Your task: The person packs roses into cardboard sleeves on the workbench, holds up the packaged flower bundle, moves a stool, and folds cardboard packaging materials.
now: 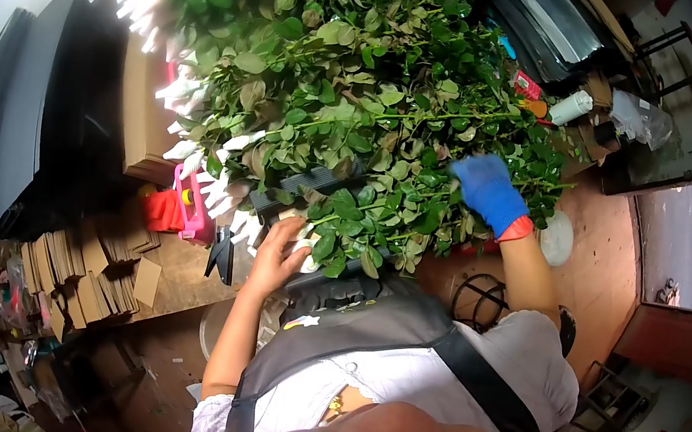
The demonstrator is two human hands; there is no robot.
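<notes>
A large heap of leafy green stems point(362, 118) fills the top and middle of the view, with white-wrapped heads point(187, 96) along its left side. My left hand point(278, 250) is bare and closed, thumb and fingers around a white-wrapped head point(306, 253) at the heap's lower left. On the right, my right hand point(489, 192) wears a blue glove with a red cuff. It lies against the leaves at the heap's lower right edge. Its fingertips are blurred among the leaves, and whether they grip a stem cannot be made out.
Black sheets point(36, 100) stand at the left beside brown cardboard point(142, 113). A pink-handled tool point(194, 207) and a black clip point(221, 255) lie on the wooden table point(185, 276). Folded cardboard pieces point(85, 273) are at the lower left. A white roll point(571, 108) sits at upper right.
</notes>
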